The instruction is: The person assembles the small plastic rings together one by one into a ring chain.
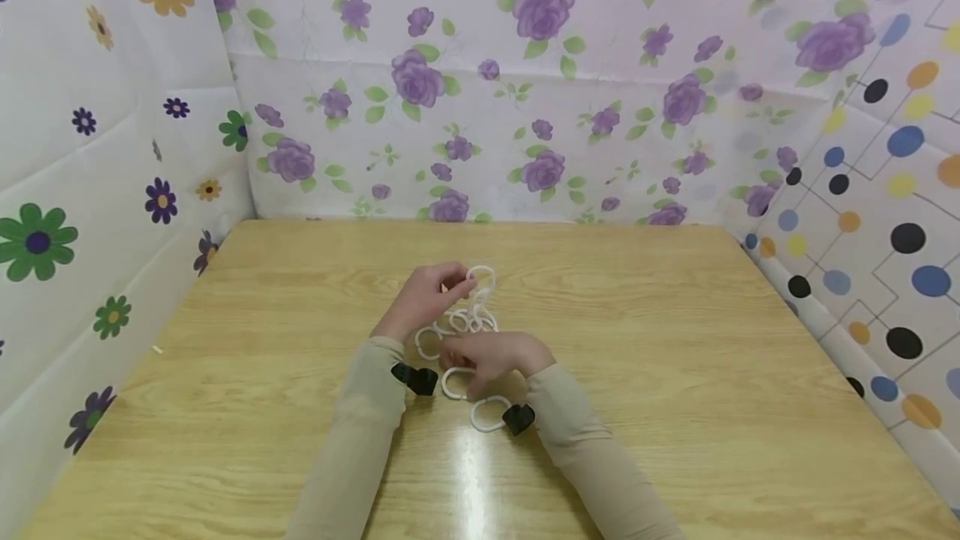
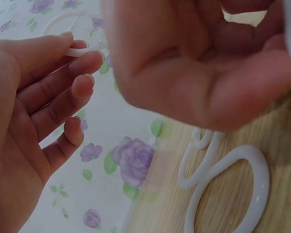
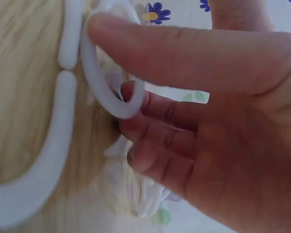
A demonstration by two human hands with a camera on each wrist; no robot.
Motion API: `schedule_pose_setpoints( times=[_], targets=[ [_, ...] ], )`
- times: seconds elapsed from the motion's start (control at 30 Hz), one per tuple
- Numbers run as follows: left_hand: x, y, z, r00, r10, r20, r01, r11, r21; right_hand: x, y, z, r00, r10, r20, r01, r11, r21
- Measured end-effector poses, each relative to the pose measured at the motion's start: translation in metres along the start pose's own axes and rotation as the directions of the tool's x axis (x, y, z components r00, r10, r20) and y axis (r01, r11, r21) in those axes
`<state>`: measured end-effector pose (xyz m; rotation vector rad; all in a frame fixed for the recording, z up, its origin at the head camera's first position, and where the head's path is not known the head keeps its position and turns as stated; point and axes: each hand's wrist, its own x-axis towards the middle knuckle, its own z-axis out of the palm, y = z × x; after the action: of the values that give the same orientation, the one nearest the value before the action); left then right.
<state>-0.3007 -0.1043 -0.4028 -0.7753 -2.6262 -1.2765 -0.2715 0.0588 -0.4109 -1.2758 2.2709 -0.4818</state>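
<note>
You reach ahead from both sides.
In the head view, your left forearm (image 1: pixel 360 432) points to 1 o'clock, your right forearm (image 1: pixel 592 457) to 11; your left hand (image 1: pixel 423 300) pinches with thumb and index; your right hand (image 1: pixel 498 352), at its 4 o'clock, curls, thumb opposing fingers.

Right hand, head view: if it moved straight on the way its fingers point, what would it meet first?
The right hand would probably meet the white ring directly left of it; depth is unclear, so the hand might pass above.
</note>
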Motion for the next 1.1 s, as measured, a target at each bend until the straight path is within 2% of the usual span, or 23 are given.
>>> schedule_pose_setpoints(
  times=[0.17, 0.3, 0.37, 0.43, 0.5, 0.6, 0.67, 0.73, 0.87, 0.97, 1.03, 1.1],
  targets=[
    [-0.001, -0.002, 0.001, 1.0, 0.005, 0.009, -0.005, 1.0, -0.005, -0.001, 0.005, -0.001, 0.997, 0.032, -0.071, -0.033, 0.999, -0.009],
    [-0.002, -0.003, 0.0, 1.0, 0.015, 0.011, -0.015, 1.0, -0.004, -0.004, 0.013, -0.004, 0.991, -0.008, -0.132, 0.001, 0.998, -0.055],
    [-0.002, -0.003, 0.0, 1.0, 0.016, 0.016, -0.016, 1.0, -0.003, -0.008, 0.016, -0.008, 0.989, -0.021, -0.146, 0.015, 0.999, -0.039],
    [-0.002, -0.003, 0.0, 1.0, 0.008, 0.02, -0.008, 1.0, 0.0, -0.013, 0.021, -0.013, 0.986, -0.026, -0.167, 0.029, 0.999, 0.014],
    [-0.002, -0.003, 0.0, 1.0, -0.007, 0.025, 0.006, 1.0, 0.005, -0.021, 0.027, -0.018, 0.98, -0.02, -0.2, 0.043, 0.993, 0.109],
    [-0.001, -0.002, -0.001, 0.999, -0.031, 0.029, 0.03, 0.999, 0.011, -0.035, 0.036, -0.026, 0.959, 0.028, -0.281, 0.045, 0.968, 0.247],
    [-0.001, -0.001, -0.001, 0.999, -0.041, 0.035, 0.041, 0.999, 0.014, -0.044, 0.042, -0.03, 0.936, 0.066, -0.346, 0.049, 0.949, 0.312],
    [-0.001, -0.001, 0.0, 0.998, -0.041, 0.04, 0.04, 0.999, 0.015, -0.051, 0.046, -0.033, 0.899, 0.125, -0.419, 0.031, 0.938, 0.346],
    [-0.001, -0.002, 0.0, 0.998, -0.038, 0.056, 0.038, 0.999, 0.01, -0.062, 0.054, -0.037, 0.804, 0.235, -0.546, 0.001, 0.918, 0.397],
    [-0.001, -0.001, 0.0, 0.997, -0.038, 0.063, 0.038, 0.999, 0.003, -0.065, 0.056, -0.04, 0.74, 0.313, -0.595, -0.033, 0.901, 0.433],
    [-0.001, 0.0, -0.001, 0.997, -0.034, 0.064, 0.034, 0.999, 0.0, -0.066, 0.056, -0.041, 0.709, 0.358, -0.608, -0.059, 0.888, 0.455],
    [0.0, 0.001, -0.001, 0.998, -0.026, 0.063, 0.026, 1.0, -0.002, -0.066, 0.055, -0.043, 0.686, 0.395, -0.611, -0.088, 0.879, 0.47]
  ],
)
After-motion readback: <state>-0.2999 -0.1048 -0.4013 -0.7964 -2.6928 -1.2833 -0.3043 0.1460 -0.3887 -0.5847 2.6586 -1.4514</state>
